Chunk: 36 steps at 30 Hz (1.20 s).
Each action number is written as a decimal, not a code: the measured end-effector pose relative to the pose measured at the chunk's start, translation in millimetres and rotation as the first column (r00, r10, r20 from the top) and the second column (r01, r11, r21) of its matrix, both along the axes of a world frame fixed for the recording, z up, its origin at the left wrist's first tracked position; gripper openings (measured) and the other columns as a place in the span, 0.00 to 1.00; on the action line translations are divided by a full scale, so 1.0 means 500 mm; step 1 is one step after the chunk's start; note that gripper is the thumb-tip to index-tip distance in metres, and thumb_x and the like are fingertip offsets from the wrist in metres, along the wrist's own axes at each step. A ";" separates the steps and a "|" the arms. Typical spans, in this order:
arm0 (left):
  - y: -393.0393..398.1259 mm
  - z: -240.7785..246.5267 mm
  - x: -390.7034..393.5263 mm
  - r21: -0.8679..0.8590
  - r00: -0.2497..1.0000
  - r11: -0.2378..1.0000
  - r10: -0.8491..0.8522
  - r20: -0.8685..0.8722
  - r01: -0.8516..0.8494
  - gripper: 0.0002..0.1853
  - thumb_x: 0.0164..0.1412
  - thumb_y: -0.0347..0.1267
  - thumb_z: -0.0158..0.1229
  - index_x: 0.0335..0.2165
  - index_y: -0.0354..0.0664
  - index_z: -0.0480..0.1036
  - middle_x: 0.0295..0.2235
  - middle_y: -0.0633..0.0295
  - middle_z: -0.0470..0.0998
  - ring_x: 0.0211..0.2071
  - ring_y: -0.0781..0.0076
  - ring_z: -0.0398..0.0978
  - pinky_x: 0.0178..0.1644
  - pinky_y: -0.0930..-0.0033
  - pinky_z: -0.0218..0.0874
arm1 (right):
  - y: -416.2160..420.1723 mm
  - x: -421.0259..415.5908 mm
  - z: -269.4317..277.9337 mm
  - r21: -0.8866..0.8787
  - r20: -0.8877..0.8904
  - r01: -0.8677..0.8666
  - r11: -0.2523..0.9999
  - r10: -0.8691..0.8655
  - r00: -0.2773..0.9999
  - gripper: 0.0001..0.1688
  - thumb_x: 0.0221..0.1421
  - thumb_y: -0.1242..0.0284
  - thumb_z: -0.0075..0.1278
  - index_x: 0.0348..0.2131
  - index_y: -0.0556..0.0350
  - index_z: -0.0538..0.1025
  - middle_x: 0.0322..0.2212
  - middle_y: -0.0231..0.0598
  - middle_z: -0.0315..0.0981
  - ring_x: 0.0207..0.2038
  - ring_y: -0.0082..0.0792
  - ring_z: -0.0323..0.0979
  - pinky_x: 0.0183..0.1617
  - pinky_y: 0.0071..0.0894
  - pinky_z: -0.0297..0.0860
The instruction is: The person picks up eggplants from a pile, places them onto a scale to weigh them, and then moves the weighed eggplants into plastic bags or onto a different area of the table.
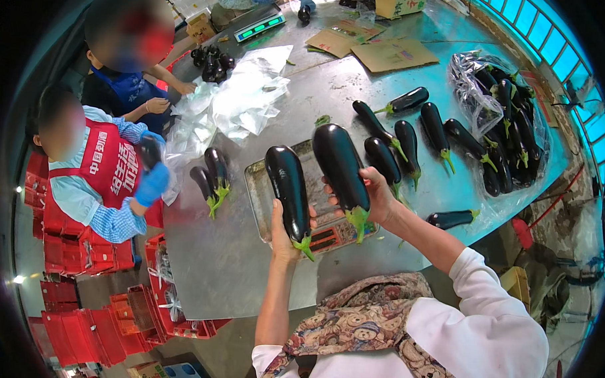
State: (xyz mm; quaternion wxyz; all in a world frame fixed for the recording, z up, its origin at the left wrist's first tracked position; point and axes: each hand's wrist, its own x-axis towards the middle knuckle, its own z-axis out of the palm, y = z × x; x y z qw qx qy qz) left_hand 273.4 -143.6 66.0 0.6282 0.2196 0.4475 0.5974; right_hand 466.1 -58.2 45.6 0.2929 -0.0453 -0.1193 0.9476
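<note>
Each of my hands grips one dark purple eggplant, its green stem toward me. My left hand [282, 237] holds the left eggplant [285, 188] around its lower half. The right eggplant [337, 162] is in my right hand [377, 194], which wraps its side. Both are held above a digital weighing scale [255, 187] with a worn metal pan, partly hidden by them. To the right of my right hand lie several loose eggplants [408, 142] on the metal table [219, 271]. Two more eggplants [216, 168] lie together left of the scale.
An open clear plastic bag [477, 110] full of eggplants stands at the right. Clear plastic bags [251, 92] and flattened cardboard [394, 55] lie farther back. Two people stand at the left, one wearing blue gloves [152, 184]. Red crates [77, 331] stack beside the table's left edge.
</note>
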 end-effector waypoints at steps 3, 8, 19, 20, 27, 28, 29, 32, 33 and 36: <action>-0.016 -0.027 -0.049 -0.009 0.981 1.000 0.025 -0.194 -0.027 0.27 0.59 0.53 0.46 0.37 0.38 0.69 0.26 0.60 0.74 0.22 0.74 0.71 0.26 0.75 0.63 | 0.001 -0.058 -0.023 -0.263 -0.253 -0.230 0.937 0.164 0.954 0.39 0.44 0.56 0.55 0.47 0.67 0.64 0.38 0.47 0.70 0.37 0.39 0.71 0.39 0.38 0.70; 0.030 -0.081 -0.088 0.051 0.675 0.985 0.152 -0.722 -0.167 0.27 0.54 0.49 0.57 0.38 0.33 0.68 0.30 0.58 0.73 0.32 0.70 0.70 0.38 0.68 0.61 | 0.001 -0.093 -0.024 0.041 0.475 0.069 0.997 -0.080 0.876 0.32 0.39 0.64 0.59 0.43 0.61 0.67 0.30 0.41 0.69 0.29 0.33 0.69 0.36 0.29 0.68; 0.052 -0.224 -0.079 0.100 0.279 0.985 0.136 -0.951 -0.139 0.37 0.52 0.35 0.57 0.54 0.28 0.50 0.49 0.39 0.57 0.50 0.43 0.60 0.54 0.56 0.53 | 0.029 -0.159 -0.137 0.803 0.578 -0.247 0.542 -0.810 0.103 0.31 0.42 0.60 0.57 0.40 0.67 0.70 0.27 0.55 0.73 0.31 0.45 0.73 0.36 0.37 0.67; 0.049 -0.225 -0.082 0.098 0.308 0.986 0.135 -0.942 -0.132 0.37 0.52 0.34 0.57 0.55 0.28 0.50 0.50 0.40 0.57 0.49 0.44 0.60 0.54 0.57 0.53 | 0.029 -0.146 -0.121 0.818 0.572 -0.191 0.543 -0.803 0.166 0.23 0.46 0.63 0.53 0.35 0.66 0.73 0.25 0.54 0.73 0.30 0.43 0.74 0.35 0.36 0.67; 0.041 -0.206 -0.099 0.066 0.384 0.993 0.098 -0.918 -0.094 0.34 0.53 0.33 0.58 0.54 0.28 0.53 0.48 0.47 0.59 0.46 0.56 0.65 0.52 0.62 0.56 | 0.116 0.137 -0.248 0.565 0.324 -0.573 0.593 -0.799 -0.507 0.19 0.45 0.66 0.54 0.32 0.65 0.70 0.26 0.53 0.73 0.30 0.49 0.73 0.34 0.45 0.68; 0.040 -0.207 -0.100 0.065 0.351 0.993 0.096 -0.931 -0.099 0.34 0.53 0.33 0.58 0.54 0.28 0.53 0.47 0.47 0.59 0.45 0.56 0.65 0.52 0.62 0.57 | 0.115 0.157 -0.272 0.539 0.363 -0.588 0.603 -0.796 -0.484 0.21 0.44 0.65 0.55 0.33 0.65 0.69 0.26 0.55 0.73 0.31 0.51 0.73 0.35 0.46 0.68; 0.036 -0.206 -0.100 0.062 0.317 0.993 0.092 -0.944 -0.105 0.34 0.53 0.33 0.58 0.54 0.28 0.53 0.47 0.47 0.59 0.45 0.56 0.65 0.51 0.62 0.57 | 0.114 0.172 -0.292 0.512 0.402 -0.605 0.610 -0.792 -0.459 0.23 0.43 0.64 0.55 0.33 0.66 0.67 0.27 0.57 0.72 0.31 0.53 0.72 0.37 0.47 0.69; 0.039 -0.193 -0.093 0.039 0.357 0.993 0.076 -0.931 -0.108 0.33 0.53 0.34 0.57 0.53 0.28 0.54 0.46 0.48 0.60 0.45 0.57 0.65 0.51 0.62 0.57 | 0.125 0.196 -0.364 0.531 0.392 -0.629 0.567 -0.823 -0.411 0.29 0.42 0.61 0.57 0.36 0.66 0.65 0.30 0.59 0.71 0.35 0.56 0.71 0.39 0.48 0.68; 0.037 -0.188 -0.098 0.047 0.317 0.992 0.083 -0.945 -0.120 0.33 0.53 0.34 0.57 0.52 0.28 0.55 0.45 0.48 0.61 0.45 0.57 0.65 0.51 0.62 0.57 | 0.132 0.190 -0.364 0.556 0.365 -0.631 0.542 -0.841 -0.400 0.31 0.41 0.60 0.58 0.37 0.66 0.64 0.31 0.59 0.71 0.36 0.56 0.71 0.40 0.47 0.68; 0.026 -0.161 -0.108 0.116 0.218 0.981 0.148 -0.965 -0.153 0.28 0.53 0.32 0.57 0.50 0.29 0.59 0.44 0.50 0.63 0.45 0.61 0.65 0.51 0.63 0.57 | 0.155 0.196 -0.331 0.669 0.564 -0.362 0.650 -0.760 -0.323 0.30 0.38 0.59 0.58 0.35 0.66 0.68 0.26 0.54 0.72 0.34 0.53 0.72 0.38 0.45 0.67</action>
